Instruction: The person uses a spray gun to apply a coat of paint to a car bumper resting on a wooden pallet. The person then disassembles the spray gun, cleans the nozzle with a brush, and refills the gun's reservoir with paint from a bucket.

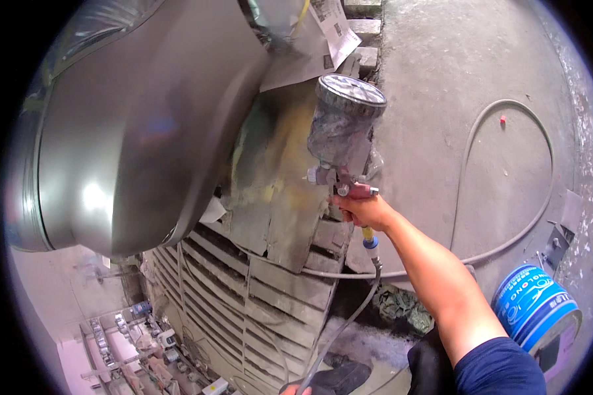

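My right hand (359,209) is wrapped round the handle of a spray gun (339,183), its red-brown body smeared with paint. On top of the gun sits a paint cup (342,125) with a round lid, tilted slightly. The nozzle points left at a glossy dark-grey car body panel (151,125), with a gap between them. From below the grip an air hose (356,313) runs down past a blue and yellow coupling (369,242). At the lower edge my left hand (292,390) is closed on that hose, mostly cut off by the picture's rim.
Slatted floor grating (244,289) with a paint-stained board (277,217) lies below the panel. A grey hose (468,171) loops over the concrete at right. Nearby stands a blue bucket (534,303). Masking paper (310,52) hangs beside the panel. Tools and cans (158,349) crowd the lower left.
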### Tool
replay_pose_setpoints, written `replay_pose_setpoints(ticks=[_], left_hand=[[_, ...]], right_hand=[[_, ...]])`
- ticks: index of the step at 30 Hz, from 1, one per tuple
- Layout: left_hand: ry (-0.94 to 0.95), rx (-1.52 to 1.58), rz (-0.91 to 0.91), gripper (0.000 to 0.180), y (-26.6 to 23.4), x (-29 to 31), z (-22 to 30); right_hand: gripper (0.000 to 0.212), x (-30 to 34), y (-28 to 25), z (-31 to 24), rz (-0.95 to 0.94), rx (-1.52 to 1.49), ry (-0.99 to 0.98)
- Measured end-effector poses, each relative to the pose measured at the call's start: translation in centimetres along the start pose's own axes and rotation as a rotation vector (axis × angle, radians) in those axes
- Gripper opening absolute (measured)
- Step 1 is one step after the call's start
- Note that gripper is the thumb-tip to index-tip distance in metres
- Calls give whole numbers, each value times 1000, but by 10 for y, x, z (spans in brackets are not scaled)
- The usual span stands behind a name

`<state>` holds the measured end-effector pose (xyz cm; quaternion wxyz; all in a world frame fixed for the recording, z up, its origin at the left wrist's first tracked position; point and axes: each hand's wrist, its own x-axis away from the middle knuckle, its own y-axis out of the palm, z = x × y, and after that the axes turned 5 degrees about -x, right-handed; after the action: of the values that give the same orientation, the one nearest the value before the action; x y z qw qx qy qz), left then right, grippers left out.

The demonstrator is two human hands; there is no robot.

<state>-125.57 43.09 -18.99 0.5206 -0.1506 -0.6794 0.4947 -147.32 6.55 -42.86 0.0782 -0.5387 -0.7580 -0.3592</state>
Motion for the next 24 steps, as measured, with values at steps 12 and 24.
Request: replay_pose_setpoints(ticks=[12,24], left_hand=[[1,-35,137,30,32,-81,44],[-98,-175,236,27,25,-64,-17]], right_hand=[[29,-106,-109,-35,432,-399,-440],[22,-50,-47,32,-28,140,-329]])
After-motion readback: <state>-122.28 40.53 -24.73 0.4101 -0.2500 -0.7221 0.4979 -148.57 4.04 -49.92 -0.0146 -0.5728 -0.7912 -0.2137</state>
